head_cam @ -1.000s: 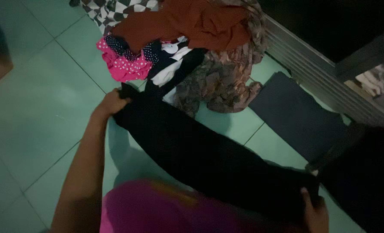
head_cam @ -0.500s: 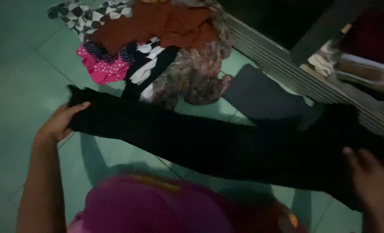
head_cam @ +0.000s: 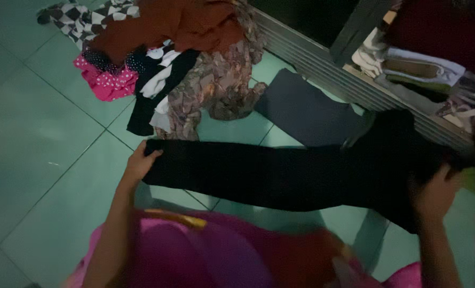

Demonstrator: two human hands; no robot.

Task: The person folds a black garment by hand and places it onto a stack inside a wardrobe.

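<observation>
A long black garment [head_cam: 280, 173] is stretched out sideways just above the green tiled floor [head_cam: 40, 138]. My left hand [head_cam: 140, 161] grips its narrow left end. My right hand [head_cam: 435, 194] holds the wider right end, which bunches up near the shelf. My lap in magenta cloth [head_cam: 205, 253] fills the bottom of the view.
A heap of clothes lies at the top: rust-orange cloth [head_cam: 168, 24], a checkered piece [head_cam: 82, 16], pink dotted fabric [head_cam: 107, 82], a floral garment [head_cam: 216, 85]. A dark grey folded piece [head_cam: 307, 112] lies on the floor. An open shelf with folded items [head_cam: 419, 64] stands at the right.
The black garment has swung from a diagonal to nearly level and shifted right, toward the shelf. My right hand rose at the right edge; the view moved right.
</observation>
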